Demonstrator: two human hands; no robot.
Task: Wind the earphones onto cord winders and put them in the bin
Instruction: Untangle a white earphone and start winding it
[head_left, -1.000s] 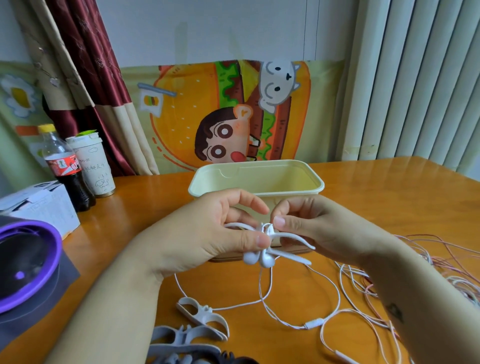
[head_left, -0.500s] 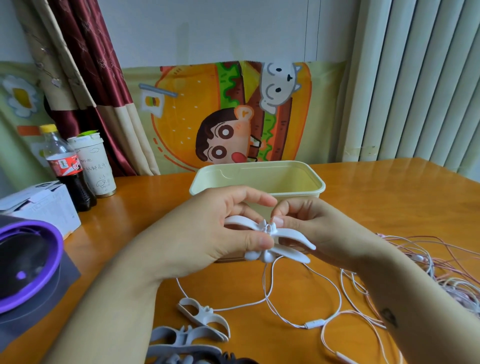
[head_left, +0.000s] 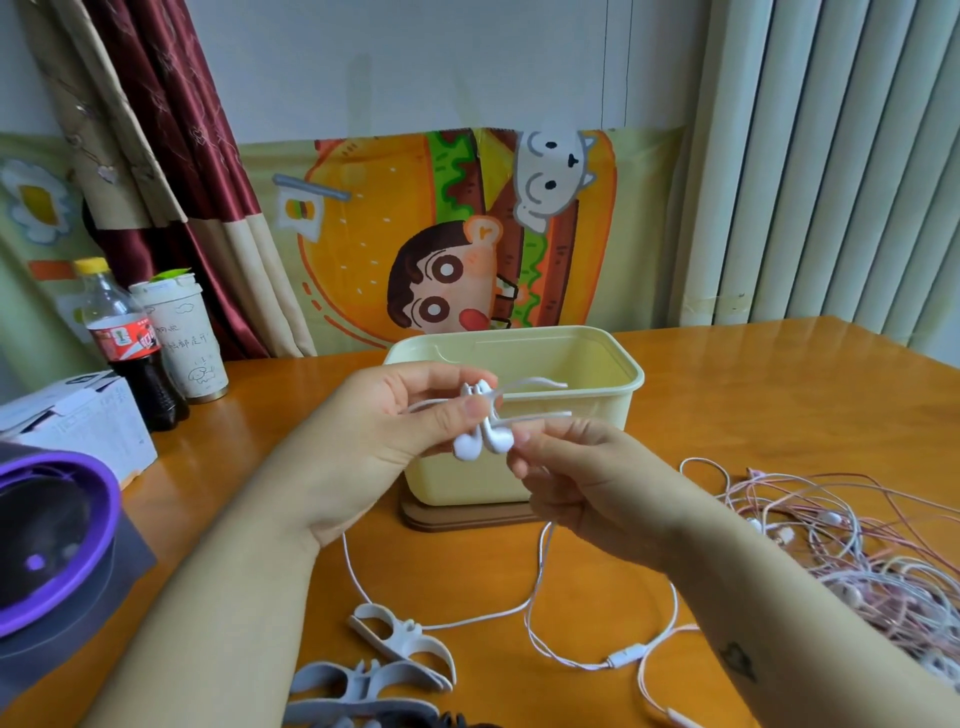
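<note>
White earphones (head_left: 483, 441), pale yellow bin (head_left: 571, 460), orange table (head_left: 737, 395) — pink cords (head_left: 857, 545).

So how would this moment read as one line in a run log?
step: winding | left hand: holds cord winder, earbuds hanging | right hand: holds cord | bin: behind hands

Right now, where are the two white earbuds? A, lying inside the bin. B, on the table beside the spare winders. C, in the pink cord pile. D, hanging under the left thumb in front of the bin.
D: the earbuds hang below the left hand, which pinches the winder in front of the bin, while the right hand holds the cord.
</note>
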